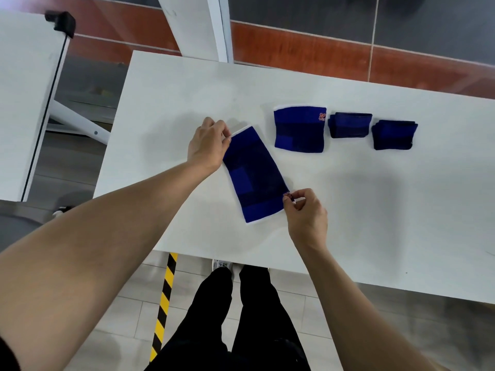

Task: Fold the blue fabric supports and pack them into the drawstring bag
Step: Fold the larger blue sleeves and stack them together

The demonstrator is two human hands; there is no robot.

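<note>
From my head camera, I have one blue fabric support lying flat and slanted on the white worktop. My left hand pinches its far left corner by the white trim, and my right hand pinches the near right corner beside the small orange logo. Both hands are closed on the cloth.

Further right sit a half-folded support and two small folded bundles, all near one another in a row. I see no drawstring bag anywhere in view.

I judge this piece is about to be folded. Holding opposite corners, I could pull the stretchy knit askew, so the edges would not meet and the fold would spring open. A loose, bulky fold might later fit the bag badly.
</note>
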